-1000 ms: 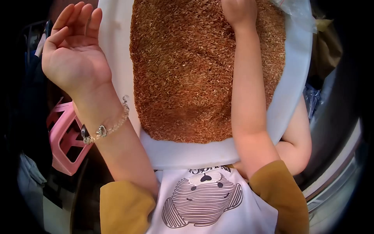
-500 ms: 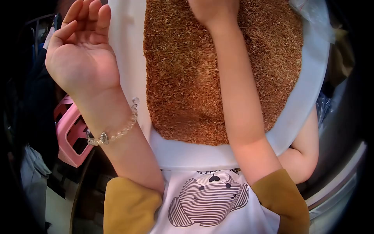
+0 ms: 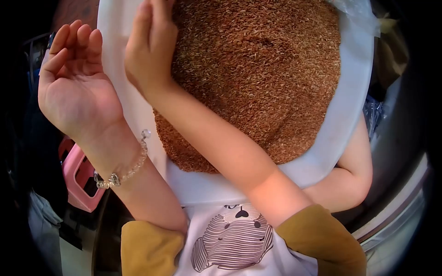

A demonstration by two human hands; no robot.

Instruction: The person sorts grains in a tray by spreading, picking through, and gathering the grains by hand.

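Note:
My left hand (image 3: 78, 87) is raised at the left, beside the white tub (image 3: 304, 172). Its palm faces up with the fingers bent a little and a beaded bracelet (image 3: 131, 172) at the wrist; nothing shows in the palm. Over the tub's left rim is my right hand (image 3: 152, 50), its fingers stretched toward the top edge, where some of the tips are cut off. I see nothing held in it. Reddish-brown loose grain (image 3: 258, 83) fills the tub, and my right forearm crosses over its lower left part. A small dark patch (image 3: 264, 42) lies among the grain.
Clear plastic (image 3: 352, 16) lies over the tub's upper right rim. A pink plastic frame-like object (image 3: 85, 177) stands at the left below my left hand. Another person's bare arm or a leg (image 3: 345, 184) is at the right under the rim.
My right hand has swept left from the grain to the tub's left rim. The view has shifted, so the tub and my left hand appear lower and further left; the left hand keeps its pose.

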